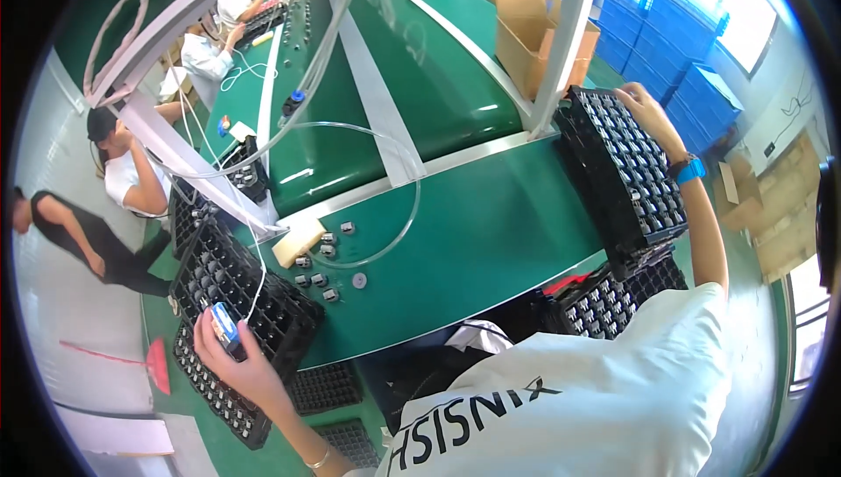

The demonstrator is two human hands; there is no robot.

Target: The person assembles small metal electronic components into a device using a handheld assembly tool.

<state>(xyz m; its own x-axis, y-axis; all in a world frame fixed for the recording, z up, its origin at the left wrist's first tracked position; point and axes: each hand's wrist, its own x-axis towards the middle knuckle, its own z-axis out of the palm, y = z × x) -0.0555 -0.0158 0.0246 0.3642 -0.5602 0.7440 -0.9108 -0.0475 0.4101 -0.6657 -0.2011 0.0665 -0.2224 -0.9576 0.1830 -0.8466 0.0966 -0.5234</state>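
My left hand [235, 361] is closed round a small blue-and-white device [224, 326] with a thin white cable running up from it. It is over a black compartment tray [277, 309] at the left end of the table, where some pockets hold small parts. At the right, my right hand [650, 116] grips the far outer edge of a black tray [632, 162] filled with rows of small silvery parts. That tray tops a stack, and its near end tilts down toward me. Several loose metal parts [328, 250] lie beside a pale yellow block [299, 242] on the table.
A green table [473, 223] adjoins a green conveyor [420, 83] beneath a white frame post [569, 35]. A clear tube [419, 205] loops over the tabletop. More part-filled trays [604, 306] stand low at right. Cardboard boxes [526, 39] and blue crates [657, 48] stand beyond; people work at far left.
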